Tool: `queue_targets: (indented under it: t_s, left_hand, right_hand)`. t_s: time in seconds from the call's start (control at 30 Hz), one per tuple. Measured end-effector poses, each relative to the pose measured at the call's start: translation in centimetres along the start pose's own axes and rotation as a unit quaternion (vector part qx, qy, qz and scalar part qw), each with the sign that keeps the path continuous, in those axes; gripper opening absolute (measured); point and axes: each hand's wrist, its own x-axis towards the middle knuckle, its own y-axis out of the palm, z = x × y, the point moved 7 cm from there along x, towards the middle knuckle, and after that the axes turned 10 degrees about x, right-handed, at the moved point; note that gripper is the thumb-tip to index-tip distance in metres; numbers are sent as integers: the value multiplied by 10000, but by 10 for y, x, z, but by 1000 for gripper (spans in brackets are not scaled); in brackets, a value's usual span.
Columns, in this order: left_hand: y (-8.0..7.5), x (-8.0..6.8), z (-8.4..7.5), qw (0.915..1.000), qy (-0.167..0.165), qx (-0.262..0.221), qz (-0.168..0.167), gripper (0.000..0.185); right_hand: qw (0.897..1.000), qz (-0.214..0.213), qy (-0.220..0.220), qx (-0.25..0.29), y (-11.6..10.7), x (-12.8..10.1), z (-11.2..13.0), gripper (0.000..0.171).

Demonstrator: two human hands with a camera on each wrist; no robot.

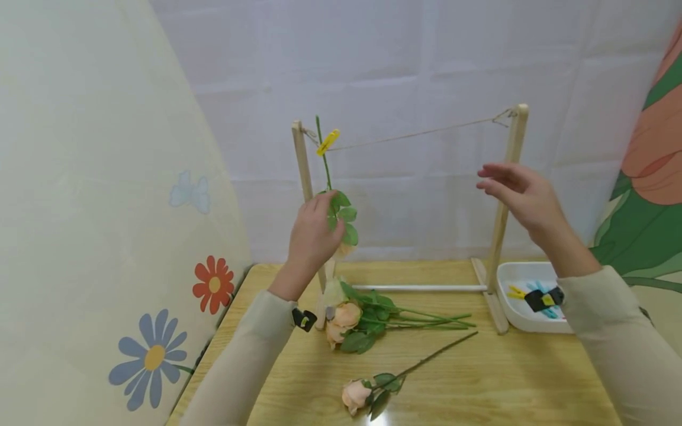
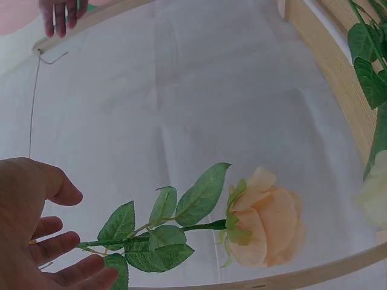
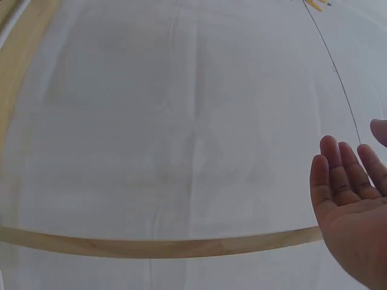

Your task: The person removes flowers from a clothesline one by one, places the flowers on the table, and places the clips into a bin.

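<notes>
A peach rose (image 2: 266, 223) hangs head down, its green stem (image 1: 325, 168) clipped to a thin string (image 1: 405, 136) by a yellow clothespin (image 1: 327, 142). Beside its leaves (image 1: 348, 214) is my left hand (image 1: 314, 234), fingers spread and loosely bent. In the left wrist view its fingertips (image 2: 63, 243) lie near the stem; whether they touch it I cannot tell. My right hand (image 1: 524, 195) is raised in front of the right wooden post (image 1: 503, 219), with slightly bent fingers and nothing held. The right wrist view shows its palm (image 3: 357, 223) turned up.
Several cut roses (image 1: 346, 316) lie on the wooden table (image 1: 453, 378) by the left post (image 1: 302, 160), with another peach rose (image 1: 356, 395) nearer me. A white rod (image 1: 421, 288) joins the posts low down. At right, a white tray (image 1: 514, 322) holds yellow and blue clothespins.
</notes>
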Motion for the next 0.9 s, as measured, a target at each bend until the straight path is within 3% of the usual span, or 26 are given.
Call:
queue_targets:
  t_s: [0.37,0.7,0.9]
  left_hand:
    - [-8,12,10,9968,-309,-469,-575,50]
    - [-8,19,15,9936,-723,-810,-314,53]
    - [-5,26,20,9876,-1182,-1030,-77,54]
  right_hand:
    - [9996,111,-68,240,25,18,12,42]
    - [9965,180,-228,783,38,31,23,38]
    - [9939,240,-179,1063,49,41,29,37]
